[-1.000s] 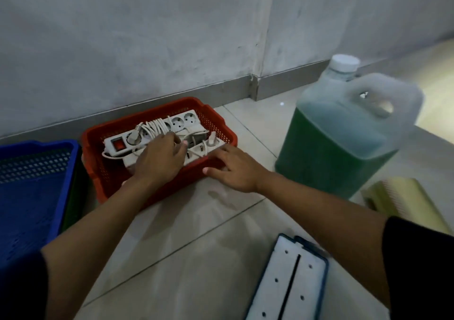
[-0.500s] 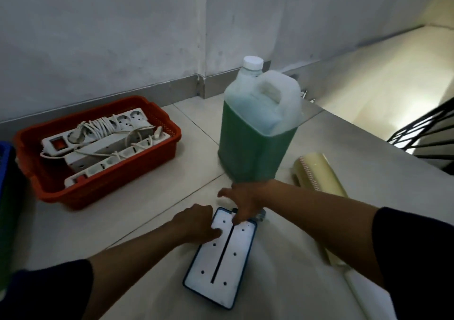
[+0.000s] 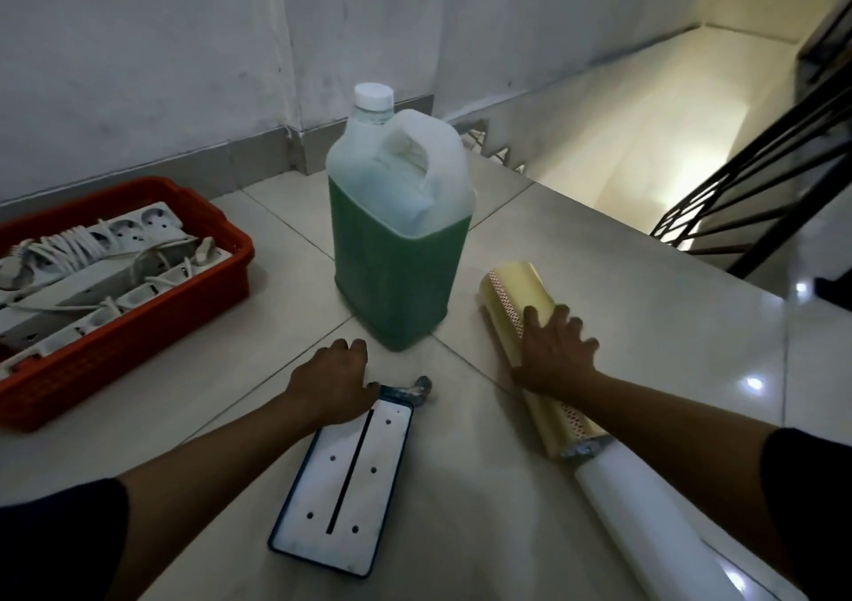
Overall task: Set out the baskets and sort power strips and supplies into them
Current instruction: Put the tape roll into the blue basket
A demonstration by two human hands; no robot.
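Note:
A red basket (image 3: 237, 250) stands on the tiled floor at the left, with white power strips (image 3: 115, 277) and their coiled cords lying in it. In front of me lies a flat white pad with a blue rim (image 3: 346, 490). My left hand (image 3: 332, 383) curls over its far left corner. To the right, a yellow roll (image 3: 511, 282) lies on the floor. On its middle rests my right hand (image 3: 553, 351), fingers spread, not closed around it.
A large jug of green liquid (image 3: 396, 277) stands between the basket and the yellow roll. A white roll (image 3: 645, 522) lies end to end with the yellow one. Behind it the floor drops into a stairwell with a black railing (image 3: 760, 185).
Both hands left the red basket and came to the pad. Then my right hand went right onto the yellow roll, while the left stayed on the pad. The view swung right.

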